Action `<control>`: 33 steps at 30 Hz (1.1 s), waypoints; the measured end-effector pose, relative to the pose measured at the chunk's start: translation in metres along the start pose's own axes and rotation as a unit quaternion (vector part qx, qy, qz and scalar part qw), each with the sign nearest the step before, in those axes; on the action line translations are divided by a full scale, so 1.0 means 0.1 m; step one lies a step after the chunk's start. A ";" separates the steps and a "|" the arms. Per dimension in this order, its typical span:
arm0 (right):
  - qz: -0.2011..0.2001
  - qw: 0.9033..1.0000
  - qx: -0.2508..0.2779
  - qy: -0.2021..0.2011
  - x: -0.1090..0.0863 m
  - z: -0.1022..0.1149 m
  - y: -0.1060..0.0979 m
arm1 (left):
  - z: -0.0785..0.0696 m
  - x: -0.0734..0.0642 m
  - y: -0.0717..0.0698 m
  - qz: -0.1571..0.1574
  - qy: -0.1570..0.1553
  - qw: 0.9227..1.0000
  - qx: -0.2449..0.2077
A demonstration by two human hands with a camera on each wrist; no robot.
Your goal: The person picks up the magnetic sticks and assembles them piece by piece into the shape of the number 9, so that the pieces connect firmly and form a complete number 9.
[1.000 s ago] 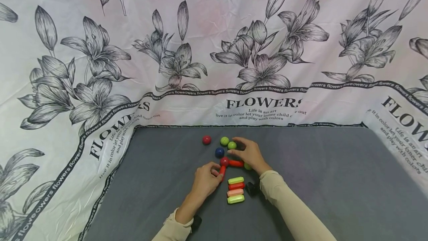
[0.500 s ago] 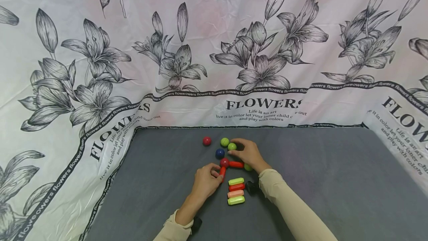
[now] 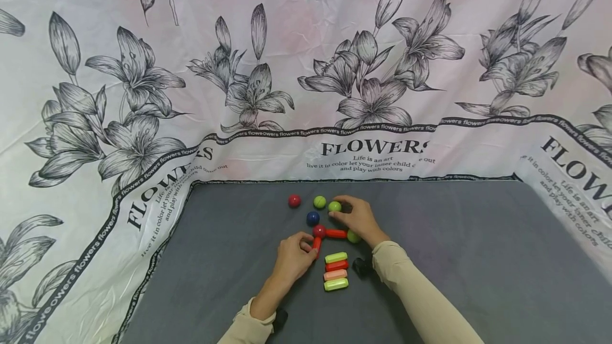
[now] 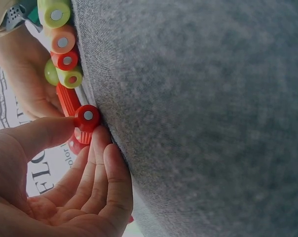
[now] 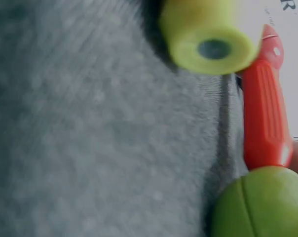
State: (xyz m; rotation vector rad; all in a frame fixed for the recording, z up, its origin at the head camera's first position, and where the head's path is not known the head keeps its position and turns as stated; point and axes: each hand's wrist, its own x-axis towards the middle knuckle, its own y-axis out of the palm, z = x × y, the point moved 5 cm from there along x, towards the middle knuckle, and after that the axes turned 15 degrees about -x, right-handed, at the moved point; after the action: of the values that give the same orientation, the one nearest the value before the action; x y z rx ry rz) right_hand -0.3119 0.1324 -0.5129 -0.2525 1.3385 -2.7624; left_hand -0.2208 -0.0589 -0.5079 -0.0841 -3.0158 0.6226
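My left hand [image 3: 294, 257] pinches a red magnetic rod [image 4: 87, 116] between thumb and fingers; its silver end disc faces the left wrist camera. The rod meets a red ball [image 3: 319, 232], from which a second red rod [image 3: 337, 233] runs right to a green ball [image 5: 267, 205]. Above that joined piece, my right hand [image 3: 358, 219] holds another green ball [image 3: 334, 206] between thumb and index finger. In the right wrist view only a sliver of the hand shows, at the right edge.
A loose blue ball [image 3: 313, 218], green ball [image 3: 320, 202] and red ball [image 3: 294, 200] lie behind the joined piece on the grey tabletop [image 3: 454, 243]. Several short rods, including a pink one [image 3: 335, 275], lie stacked in a row nearer the person. A printed floral cloth [image 3: 268, 94] hangs behind.
The green ball in my right hand has shifted slightly right, and the gap from the loose green ball beside it has widened. My left hand keeps its hold on the red rod.
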 end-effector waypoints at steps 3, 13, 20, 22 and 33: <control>-0.008 1.000 0.006 0.009 -0.04 0.00 -0.06 | -0.01 -0.01 0.00 -0.002 0.004 1.000 0.005; -0.024 0.999 0.037 0.011 -0.28 0.13 -0.21 | 0.00 0.01 0.03 -0.011 0.025 0.999 0.028; -0.045 0.998 0.052 0.008 -0.54 0.29 -0.30 | -0.02 0.06 0.05 -0.007 0.034 0.998 0.047; -0.046 0.997 0.059 0.012 -0.63 0.31 -0.29 | -0.02 0.08 0.05 -0.004 0.032 0.998 0.050; -0.044 0.994 0.096 0.025 -1.05 0.40 -0.17 | -0.02 0.11 0.05 -0.004 0.012 0.998 0.056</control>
State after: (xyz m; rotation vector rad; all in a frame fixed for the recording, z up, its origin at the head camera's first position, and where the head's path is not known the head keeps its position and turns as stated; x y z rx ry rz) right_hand -0.2017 0.1256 -0.4880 -0.2367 1.0865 -2.9632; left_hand -0.2310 -0.0523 -0.5074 -0.0728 -2.9504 0.7816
